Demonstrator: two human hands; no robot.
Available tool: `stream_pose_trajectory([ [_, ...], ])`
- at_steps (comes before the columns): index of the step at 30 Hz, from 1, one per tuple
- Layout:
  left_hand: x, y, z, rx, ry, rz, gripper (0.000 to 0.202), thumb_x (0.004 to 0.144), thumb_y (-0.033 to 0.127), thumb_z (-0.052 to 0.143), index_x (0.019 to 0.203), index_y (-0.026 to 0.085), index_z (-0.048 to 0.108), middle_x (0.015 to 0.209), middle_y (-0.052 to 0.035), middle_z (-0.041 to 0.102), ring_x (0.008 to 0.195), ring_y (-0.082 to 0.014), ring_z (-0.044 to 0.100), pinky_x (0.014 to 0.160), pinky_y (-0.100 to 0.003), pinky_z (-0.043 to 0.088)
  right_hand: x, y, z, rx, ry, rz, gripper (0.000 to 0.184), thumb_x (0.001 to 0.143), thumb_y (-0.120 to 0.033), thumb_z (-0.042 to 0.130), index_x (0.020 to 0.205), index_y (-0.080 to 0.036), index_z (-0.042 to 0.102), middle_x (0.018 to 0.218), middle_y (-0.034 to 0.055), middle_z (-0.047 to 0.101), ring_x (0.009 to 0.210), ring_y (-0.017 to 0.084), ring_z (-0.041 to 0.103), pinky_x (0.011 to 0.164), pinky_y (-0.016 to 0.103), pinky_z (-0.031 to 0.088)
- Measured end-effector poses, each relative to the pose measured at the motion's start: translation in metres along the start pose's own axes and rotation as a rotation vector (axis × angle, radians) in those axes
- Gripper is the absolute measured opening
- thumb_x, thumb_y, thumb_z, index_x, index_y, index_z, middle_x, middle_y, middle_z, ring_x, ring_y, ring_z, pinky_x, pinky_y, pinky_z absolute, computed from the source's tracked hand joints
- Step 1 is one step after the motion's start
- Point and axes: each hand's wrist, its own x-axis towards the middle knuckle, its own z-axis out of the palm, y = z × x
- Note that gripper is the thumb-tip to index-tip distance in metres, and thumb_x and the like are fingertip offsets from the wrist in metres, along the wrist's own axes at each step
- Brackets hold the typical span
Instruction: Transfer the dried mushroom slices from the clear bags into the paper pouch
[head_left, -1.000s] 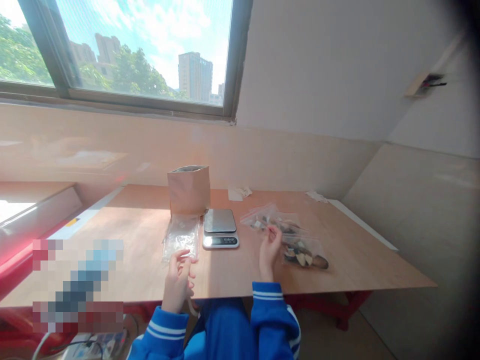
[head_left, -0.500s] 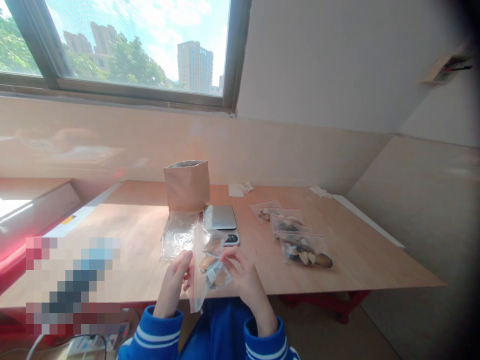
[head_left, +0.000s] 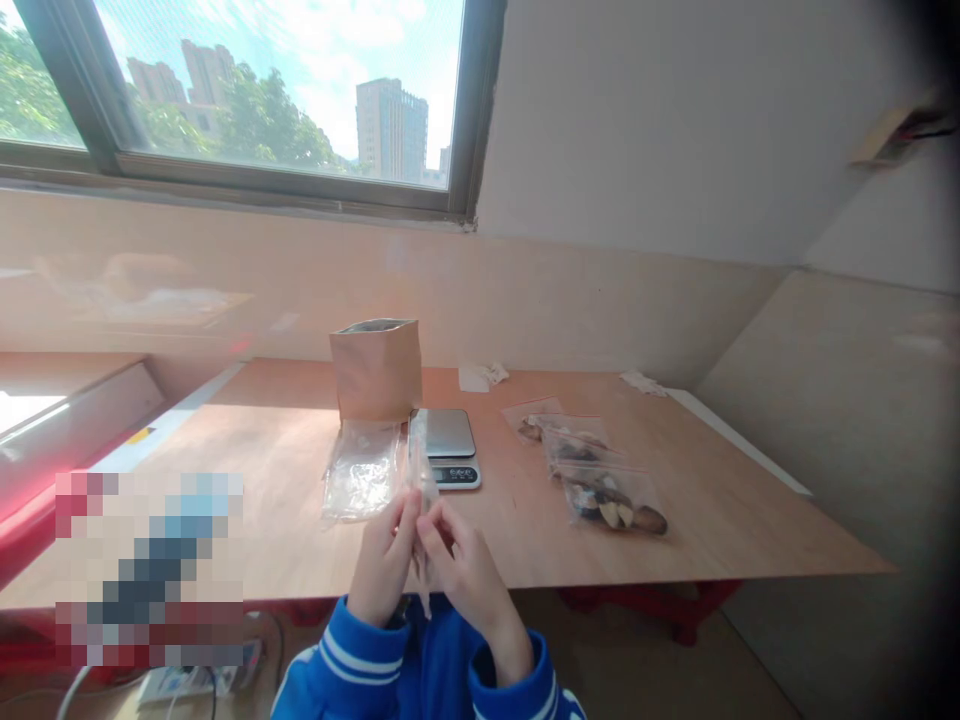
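Broadly, a wide wooden table (head_left: 675, 520) under a big window (head_left: 262, 90), seen from a seated spot at its near edge. Upright at about 12 o'clock from the hands, an open brown paper pouch (head_left: 376, 368); just beside it at 1 o'clock, a small digital scale (head_left: 445, 447); flat before the pouch, a stack of empty clear bags (head_left: 362, 478). Off at 2 o'clock, well apart from the hands, a row of filled zip bags (head_left: 592, 470) lying overlapped. Closest in, at the table's near edge, left hand (head_left: 384, 565) and right hand (head_left: 465, 570) pressed close together, fingertips pinching the top strip of a small clear zip bag (head_left: 420, 480) held edge-on and upright between them, so contents hard to make out. Blue sleeves with white stripes at the wrists. To seal well, judging by the grip: thumbs and forefingers pinching the zip track together, sliding outward from the middle to each end, keeping the bag upright so nothing slips into the seam, squeezing out spare air first.
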Motion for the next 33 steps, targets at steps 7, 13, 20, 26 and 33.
stream_pose_trajectory([
  [7, -0.004, -0.008, 0.009, -0.012, 0.017, 0.015, 0.039, 0.088, 0.052, 0.046, 0.074, 0.017, 0.055, 0.067, -0.0002, 0.055, 0.066, -0.0148, 0.052, 0.062, -0.026, 0.045, 0.005, 0.010, 0.006, -0.056, 0.026, 0.014, 0.031, 0.095, -0.044, 0.041, 0.074, -0.021, 0.046, 0.066, -0.0027, 0.052, 0.063, 0.013, 0.053, 0.058, 0.023, 0.039],
  [13, -0.004, -0.014, 0.012, -0.050, -0.029, -0.011, 0.036, 0.087, 0.052, 0.050, 0.079, 0.017, 0.057, 0.068, 0.0004, 0.053, 0.066, -0.0142, 0.050, 0.061, -0.025, 0.043, 0.004, 0.015, 0.005, -0.169, 0.118, 0.038, 0.027, 0.095, -0.037, 0.038, 0.079, -0.020, 0.053, 0.063, -0.0022, 0.054, 0.057, 0.013, 0.053, 0.053, 0.023, 0.035],
  [20, -0.004, -0.009, 0.015, -0.040, 0.001, -0.019, 0.038, 0.083, 0.054, 0.053, 0.068, 0.019, 0.051, 0.063, 0.0020, 0.048, 0.062, -0.0138, 0.047, 0.058, -0.024, 0.040, 0.009, 0.021, 0.009, -0.086, 0.252, 0.002, 0.028, 0.089, -0.035, 0.044, 0.065, -0.021, 0.043, 0.053, -0.0062, 0.043, 0.048, 0.010, 0.041, 0.047, 0.021, 0.029],
  [26, 0.001, -0.002, -0.005, 0.030, 0.263, -0.019, 0.039, 0.083, 0.049, 0.053, 0.058, 0.022, 0.040, 0.048, 0.0052, 0.035, 0.049, -0.0110, 0.035, 0.049, -0.023, 0.031, 0.009, 0.040, -0.021, 0.089, 0.692, 0.006, 0.042, 0.085, -0.053, 0.049, 0.061, -0.023, 0.031, 0.053, -0.0079, 0.030, 0.049, 0.008, 0.028, 0.045, 0.021, 0.028],
  [33, 0.003, -0.023, 0.001, -0.267, 0.229, -0.164, 0.050, 0.083, 0.063, 0.044, 0.062, 0.019, 0.051, 0.055, 0.0003, 0.050, 0.048, -0.0108, 0.045, 0.041, -0.021, 0.034, 0.005, 0.026, -0.008, 0.392, 0.804, 0.000, 0.026, 0.089, -0.047, 0.041, 0.083, -0.022, 0.047, 0.075, 0.0008, 0.052, 0.068, 0.014, 0.053, 0.063, 0.025, 0.048],
])
